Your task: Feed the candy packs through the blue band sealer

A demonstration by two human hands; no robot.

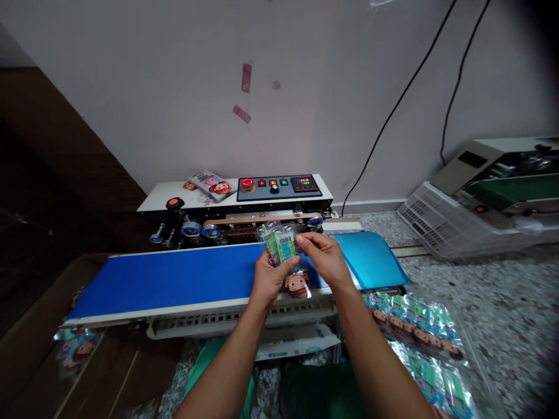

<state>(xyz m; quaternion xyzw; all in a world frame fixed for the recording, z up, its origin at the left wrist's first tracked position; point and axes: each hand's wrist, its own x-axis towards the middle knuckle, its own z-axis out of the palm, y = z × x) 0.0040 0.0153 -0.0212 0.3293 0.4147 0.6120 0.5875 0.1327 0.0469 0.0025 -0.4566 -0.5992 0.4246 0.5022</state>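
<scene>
My left hand (269,279) is closed on clear plastic packets (286,247), at least two, fanned out a little with a barcode and green-blue contents showing. A cartoon face (297,284) is printed at the lower end of one. The thumb of my right hand (325,256) pinches against the fingers at the upper right edge of the packets. Both hands are above the blue conveyor belt (183,279) of a band sealing machine (196,201). The sealer's display and buttons are lit.
Filled packets (419,326) lie in rows in a clear container at the lower right. More packets (78,349) are in a cardboard box (39,355) at left. A second machine (498,163) stands with a white plastic crate (430,218) at right. Black cables (393,110) hang along the wall.
</scene>
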